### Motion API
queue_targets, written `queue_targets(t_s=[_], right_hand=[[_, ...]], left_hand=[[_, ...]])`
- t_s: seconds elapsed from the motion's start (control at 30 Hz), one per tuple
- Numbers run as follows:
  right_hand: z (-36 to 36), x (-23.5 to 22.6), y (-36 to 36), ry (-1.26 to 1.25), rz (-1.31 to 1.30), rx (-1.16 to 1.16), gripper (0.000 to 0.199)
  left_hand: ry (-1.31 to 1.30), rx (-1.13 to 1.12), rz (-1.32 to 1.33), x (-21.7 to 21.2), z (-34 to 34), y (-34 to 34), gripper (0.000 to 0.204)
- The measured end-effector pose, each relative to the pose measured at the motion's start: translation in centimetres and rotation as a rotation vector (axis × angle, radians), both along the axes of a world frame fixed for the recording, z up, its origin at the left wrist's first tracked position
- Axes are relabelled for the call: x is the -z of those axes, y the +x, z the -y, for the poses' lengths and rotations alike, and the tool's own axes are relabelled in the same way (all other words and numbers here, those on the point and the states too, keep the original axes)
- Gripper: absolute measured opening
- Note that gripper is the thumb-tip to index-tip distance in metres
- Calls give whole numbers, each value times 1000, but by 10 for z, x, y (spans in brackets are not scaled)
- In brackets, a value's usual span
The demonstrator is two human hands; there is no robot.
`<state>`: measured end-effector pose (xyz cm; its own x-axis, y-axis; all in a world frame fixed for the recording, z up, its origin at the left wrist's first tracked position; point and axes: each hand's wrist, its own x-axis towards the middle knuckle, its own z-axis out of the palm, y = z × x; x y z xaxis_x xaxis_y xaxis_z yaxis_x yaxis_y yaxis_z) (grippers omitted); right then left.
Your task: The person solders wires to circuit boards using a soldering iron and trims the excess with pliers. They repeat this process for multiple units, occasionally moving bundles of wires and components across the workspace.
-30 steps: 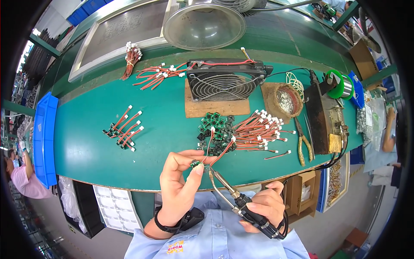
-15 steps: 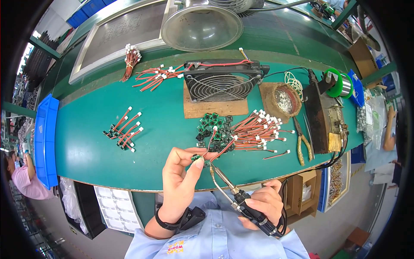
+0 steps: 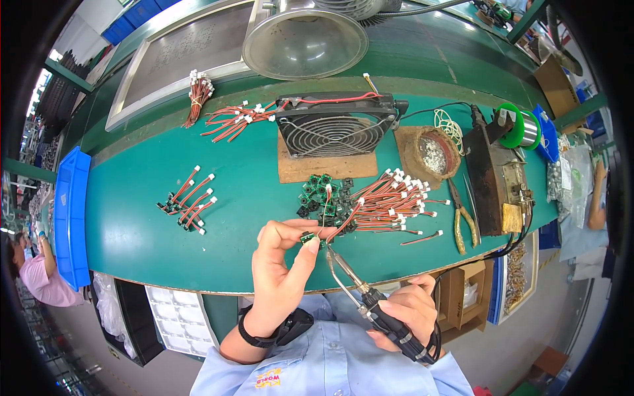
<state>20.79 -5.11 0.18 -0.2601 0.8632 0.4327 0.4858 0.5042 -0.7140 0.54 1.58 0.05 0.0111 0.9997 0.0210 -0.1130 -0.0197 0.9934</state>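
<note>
Well, hands by table edge (room leftward).

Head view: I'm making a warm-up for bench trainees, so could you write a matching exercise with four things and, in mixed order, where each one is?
Things
1. Soldering iron
2. Small green circuit board
3. Black fan
4. Pliers

Places
A. Standing on a flat brown board
B. Lying just left of the black box
C. Held in the right hand
D. Pinched between the thumb and fingers of the left hand

Right pairs: 1-C, 2-D, 3-A, 4-B
</note>
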Motion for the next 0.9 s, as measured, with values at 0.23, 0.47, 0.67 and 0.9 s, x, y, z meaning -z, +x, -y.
queue_targets(t_s=[0.23, 0.47, 0.67, 0.9], right_hand=[[-1, -1, 13, 25, 3, 26, 41], [-53, 31, 23, -3, -114, 634, 40], [-57, 36, 24, -4, 104, 714, 46], [-54, 42, 27, 97, 137, 707, 46]], left_hand=[[-40, -50, 51, -9, -3, 0, 6], [-292, 88, 522, -20, 0, -11, 12], [-216, 209, 580, -17, 6, -18, 7], [-234, 172, 540, -34, 9, -12, 16]])
